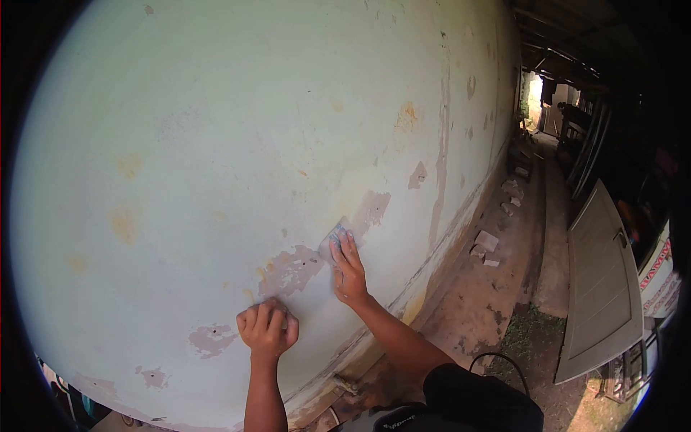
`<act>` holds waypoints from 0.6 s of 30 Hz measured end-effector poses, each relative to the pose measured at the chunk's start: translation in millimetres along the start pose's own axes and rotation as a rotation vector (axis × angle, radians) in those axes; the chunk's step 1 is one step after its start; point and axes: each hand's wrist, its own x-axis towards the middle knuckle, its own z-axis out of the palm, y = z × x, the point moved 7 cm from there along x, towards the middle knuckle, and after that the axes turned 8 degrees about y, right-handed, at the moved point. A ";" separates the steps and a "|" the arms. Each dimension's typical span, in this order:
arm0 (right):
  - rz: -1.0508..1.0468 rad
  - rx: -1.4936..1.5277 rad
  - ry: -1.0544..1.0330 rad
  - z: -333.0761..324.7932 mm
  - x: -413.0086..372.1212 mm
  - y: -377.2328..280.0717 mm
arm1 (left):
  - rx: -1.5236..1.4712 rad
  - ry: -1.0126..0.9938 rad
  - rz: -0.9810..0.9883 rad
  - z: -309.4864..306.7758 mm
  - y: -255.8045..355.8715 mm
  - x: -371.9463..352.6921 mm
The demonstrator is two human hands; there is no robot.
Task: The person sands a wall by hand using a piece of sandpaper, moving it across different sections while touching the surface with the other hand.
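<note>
My right hand [347,270] presses a small greyish sheet with bluish marks, which looks like sandpaper [332,236], against the pale painted wall [237,129]. The fingers lie extended over the sheet, between two patches of bare plaster. Lower and to the left, my left hand [267,327] is closed, its curled knuckles turned toward me, resting at the wall just below the larger peeled patch [291,272]. What the left fingers hold, if anything, is hidden. Another peeled patch [212,340] lies left of that hand.
A grey door panel [603,288] leans at the right. White broken pieces [486,241] lie on the passage floor [461,309] along the wall's foot. A black cable [507,356] loops near my right sleeve. Printed sacks [656,277] stand behind the panel.
</note>
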 end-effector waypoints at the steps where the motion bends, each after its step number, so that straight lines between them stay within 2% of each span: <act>1: 0.011 -0.006 0.020 -4.5 16.9 3.5 | -0.001 -0.001 0.000 0.2 0.3 2.1; 6: 0.158 0.008 0.189 -30.0 117.9 -0.6 | 0.008 0.018 -0.014 -3.2 2.2 6.0; 9: 0.153 0.017 0.191 -12.7 86.2 -11.3 | 0.023 0.032 -0.006 -2.0 2.4 7.0; 11: 0.064 -0.018 0.114 2.6 25.7 -20.8 | 0.009 0.024 -0.011 -2.5 2.4 5.4; 14: 0.042 -0.021 0.000 3.3 -14.7 -6.7 | -0.010 0.032 -0.005 -4.3 0.9 4.6; 16: 0.053 -0.032 0.012 -2.3 17.9 -5.3 | -0.020 0.045 -0.001 -4.6 0.0 5.1; 18: 0.204 0.015 0.156 -18.5 72.7 -3.2 | -0.018 0.051 -0.003 -3.9 0.7 4.7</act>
